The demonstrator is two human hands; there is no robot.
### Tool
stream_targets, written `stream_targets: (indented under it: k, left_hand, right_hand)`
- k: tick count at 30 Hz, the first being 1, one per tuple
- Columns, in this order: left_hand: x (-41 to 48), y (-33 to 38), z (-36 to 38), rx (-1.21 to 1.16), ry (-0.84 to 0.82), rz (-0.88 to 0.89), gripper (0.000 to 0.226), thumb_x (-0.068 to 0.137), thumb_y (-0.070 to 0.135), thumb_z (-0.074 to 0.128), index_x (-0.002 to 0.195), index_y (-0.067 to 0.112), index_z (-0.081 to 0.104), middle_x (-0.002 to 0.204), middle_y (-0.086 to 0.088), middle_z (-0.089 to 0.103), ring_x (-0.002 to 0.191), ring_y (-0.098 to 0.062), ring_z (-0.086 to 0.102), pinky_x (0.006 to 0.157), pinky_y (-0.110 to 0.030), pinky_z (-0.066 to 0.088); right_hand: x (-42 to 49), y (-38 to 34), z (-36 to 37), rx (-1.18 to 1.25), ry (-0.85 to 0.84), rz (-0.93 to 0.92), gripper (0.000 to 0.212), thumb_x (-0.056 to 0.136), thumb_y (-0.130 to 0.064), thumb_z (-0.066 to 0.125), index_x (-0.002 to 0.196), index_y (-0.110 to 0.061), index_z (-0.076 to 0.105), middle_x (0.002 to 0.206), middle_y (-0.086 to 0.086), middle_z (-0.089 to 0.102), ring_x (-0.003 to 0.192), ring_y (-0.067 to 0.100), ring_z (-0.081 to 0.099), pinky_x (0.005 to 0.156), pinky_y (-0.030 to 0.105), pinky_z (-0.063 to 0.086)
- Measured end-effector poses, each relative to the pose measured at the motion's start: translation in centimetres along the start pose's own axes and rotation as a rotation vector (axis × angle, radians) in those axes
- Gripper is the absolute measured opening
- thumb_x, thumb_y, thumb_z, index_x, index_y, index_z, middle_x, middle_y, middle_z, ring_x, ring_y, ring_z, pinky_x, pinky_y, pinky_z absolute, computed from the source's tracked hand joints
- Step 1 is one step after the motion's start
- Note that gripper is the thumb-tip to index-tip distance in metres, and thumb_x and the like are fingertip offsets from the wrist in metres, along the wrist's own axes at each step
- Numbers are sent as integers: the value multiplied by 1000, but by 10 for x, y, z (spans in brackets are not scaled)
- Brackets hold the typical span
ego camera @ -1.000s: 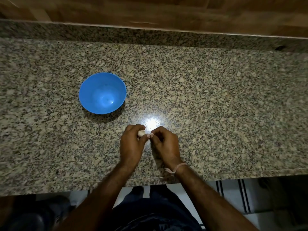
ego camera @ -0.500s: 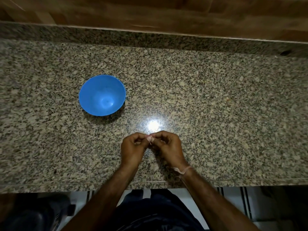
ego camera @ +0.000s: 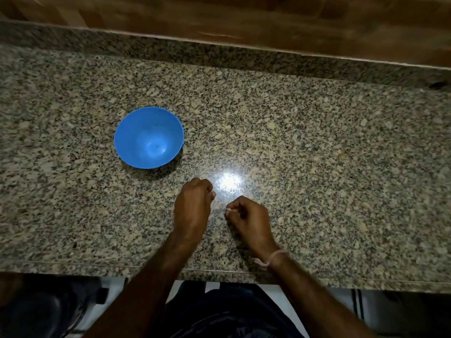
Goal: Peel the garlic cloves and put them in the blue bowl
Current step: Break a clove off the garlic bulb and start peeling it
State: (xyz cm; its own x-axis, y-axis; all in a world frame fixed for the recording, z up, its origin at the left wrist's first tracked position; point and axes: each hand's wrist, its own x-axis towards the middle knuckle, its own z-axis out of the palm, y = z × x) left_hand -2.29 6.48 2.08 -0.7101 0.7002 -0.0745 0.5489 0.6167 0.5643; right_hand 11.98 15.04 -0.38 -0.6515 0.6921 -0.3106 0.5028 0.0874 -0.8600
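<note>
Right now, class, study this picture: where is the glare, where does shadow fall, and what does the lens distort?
Head view: a white glare spot sits on the counter just beyond the left hand and right hand; the bowl throws a soft shadow on its near side; the counter's edges bow from the wide lens; below the counter it is nearly black.

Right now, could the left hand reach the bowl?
Probably yes: the left hand sits near the bowl with only bare counter between them, though its curled fingers seem to hold a clove.
</note>
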Motion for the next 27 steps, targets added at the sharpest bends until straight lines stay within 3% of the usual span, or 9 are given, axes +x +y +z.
stream_targets:
  k: [3,6,12,17,19,21,24,27]
  left_hand:
    - [-3,0,3,33,7,21,25,88,16,80,109,12,68,104,-7,62,100,-30,57,75,-41,49]
    - [-30,-6,1,-15,78,-30,46,86,26,83,125,18,59,118,-2,55,108,-24,52,82,-40,48]
    - [-57,-27,10,-103,71,-114,41,94,24,74,128,20,51,121,-2,52,108,-27,57,78,-42,51]
    - [-48,-28,8,-194,103,-147,36,95,26,74,124,23,52,117,3,51,104,-17,56,73,-38,52]
    - [-59,-25,8,-303,124,-147,22,96,30,73,111,22,58,107,5,55,93,-12,57,69,-36,51]
    - [-71,-17,9,-523,30,-277,13,96,33,72,93,21,69,88,5,68,78,-9,64,66,-35,54]
    - [-75,-10,6,-920,-198,-591,28,96,34,72,81,11,76,67,-4,71,58,-17,61,57,-30,49]
    - [-73,-11,-7,-1128,-292,-746,24,95,25,75,81,6,74,63,-6,67,54,-12,57,53,-24,49]
  right_hand:
    - [-1,4,-1,-39,-29,-44,8,92,-18,72,86,-23,73,78,-9,73,75,9,70,70,43,59]
    - [-1,4,-1,-42,-37,-58,8,91,-18,74,86,-24,74,78,-8,73,74,9,70,69,44,59]
    - [-16,11,-1,-207,-47,-89,2,87,-29,75,86,-28,73,83,-14,73,78,5,69,70,41,58]
    - [-20,6,3,-279,-17,-83,5,88,-27,76,88,-29,71,87,-13,74,81,7,69,72,40,58]
    - [-24,2,6,-124,-15,-46,7,88,-23,79,87,-26,73,84,-10,75,81,10,71,74,43,60]
    - [-30,-5,11,76,-21,-11,7,88,-14,81,89,-18,74,85,-3,76,83,17,73,77,42,62]
    - [-40,-12,20,138,-6,-51,7,92,-9,78,91,-14,73,86,0,75,83,20,72,74,35,59]
    - [-49,-16,25,245,7,-47,5,92,-3,77,93,-7,74,85,7,75,81,20,72,72,30,58]
